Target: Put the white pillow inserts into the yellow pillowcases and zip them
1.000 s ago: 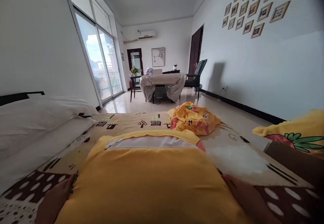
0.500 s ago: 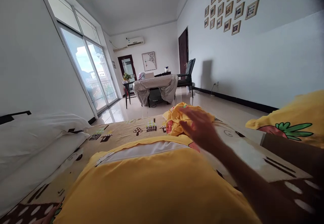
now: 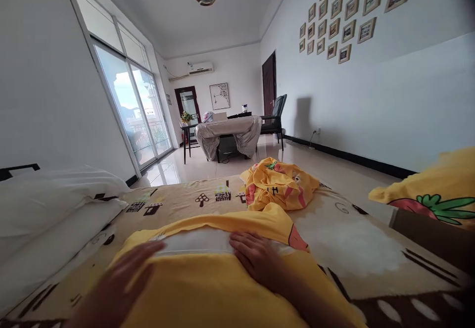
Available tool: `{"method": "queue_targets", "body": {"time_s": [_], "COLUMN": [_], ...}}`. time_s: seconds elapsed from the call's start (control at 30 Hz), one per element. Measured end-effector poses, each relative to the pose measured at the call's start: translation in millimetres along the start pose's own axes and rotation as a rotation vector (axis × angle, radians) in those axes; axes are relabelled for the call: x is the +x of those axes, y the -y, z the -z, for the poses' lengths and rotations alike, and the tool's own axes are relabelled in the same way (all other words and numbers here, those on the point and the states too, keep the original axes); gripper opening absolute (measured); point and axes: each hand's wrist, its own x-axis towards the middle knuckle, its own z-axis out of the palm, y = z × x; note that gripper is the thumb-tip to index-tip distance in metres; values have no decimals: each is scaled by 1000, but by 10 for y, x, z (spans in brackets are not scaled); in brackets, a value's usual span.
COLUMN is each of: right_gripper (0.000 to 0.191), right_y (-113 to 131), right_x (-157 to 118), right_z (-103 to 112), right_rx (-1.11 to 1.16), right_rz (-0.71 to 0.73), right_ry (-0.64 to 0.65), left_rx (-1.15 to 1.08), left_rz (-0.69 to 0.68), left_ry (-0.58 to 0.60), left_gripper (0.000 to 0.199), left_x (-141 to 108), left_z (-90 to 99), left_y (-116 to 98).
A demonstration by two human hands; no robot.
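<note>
A yellow pillowcase [image 3: 193, 281] lies in front of me, and a white pillow [image 3: 200, 240] shows through its opening at the far edge. A carrot print is visible at the right corner of that edge. My right hand [image 3: 256, 256] rests with fingers extended on the white pillow and the near lip of the opening. At the left side of the opening is my left hand [image 3: 129, 273], blurred by motion, its fingers stretched out and apart. Neither hand grips anything. Beyond the opening sits a crumpled yellow printed cloth [image 3: 278, 184].
A patterned beige blanket [image 3: 193, 194] covers the bed. White pillows [image 3: 55, 219] are stacked at left, and another yellow printed cloth [image 3: 430, 194] lies at the right edge. Across the room stand a covered table [image 3: 230, 127] and a black chair [image 3: 274, 120].
My right hand has come back from near the crumpled cloth onto the pillow opening. My left hand has moved up from the lower left to the opening's left side. The view has tilted slightly upward.
</note>
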Motion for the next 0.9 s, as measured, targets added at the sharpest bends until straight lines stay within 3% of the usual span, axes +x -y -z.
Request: {"method": "queue_targets", "body": {"time_s": [0.07, 0.1, 0.17, 0.23, 0.33, 0.47, 0.57, 0.63, 0.73, 0.9], "right_gripper": [37, 38, 42, 47, 57, 60, 61, 59, 48, 53], "right_y": [-5, -15, -55, -116, -204, -202, -94, -21, 8, -94], "right_x": [-40, -71, -150, -228, -262, -9, 247, 310, 194, -115], "right_z": [19, 48, 140, 249, 392, 663, 930, 997, 813, 393], "right_rx": [-37, -78, -176, -238, -277, -358, -378, -340, -233, -81], "right_rz": [-57, -115, -263, -397, -494, -420, -305, -214, -162, -273], "right_ry": [-35, -26, 44, 140, 238, 407, 553, 587, 558, 463], "left_rx": [-79, -107, -107, -48, 30, 66, 145, 188, 175, 171], "left_rz": [-267, -332, -312, -212, -62, -14, -1, 16, 12, 15], "left_ry": [210, 258, 228, 129, 56, 96, 52, 6, -41, -121], "left_gripper": [41, 39, 38, 36, 37, 48, 55, 57, 55, 58], "left_x": [241, 340, 466, 499, 446, 336, 261, 228, 270, 664], "left_z": [-172, -270, -452, -568, -575, -484, -534, -585, -506, 27], "left_y": [-436, -605, -783, -747, -490, -233, -144, -93, -68, -251]}}
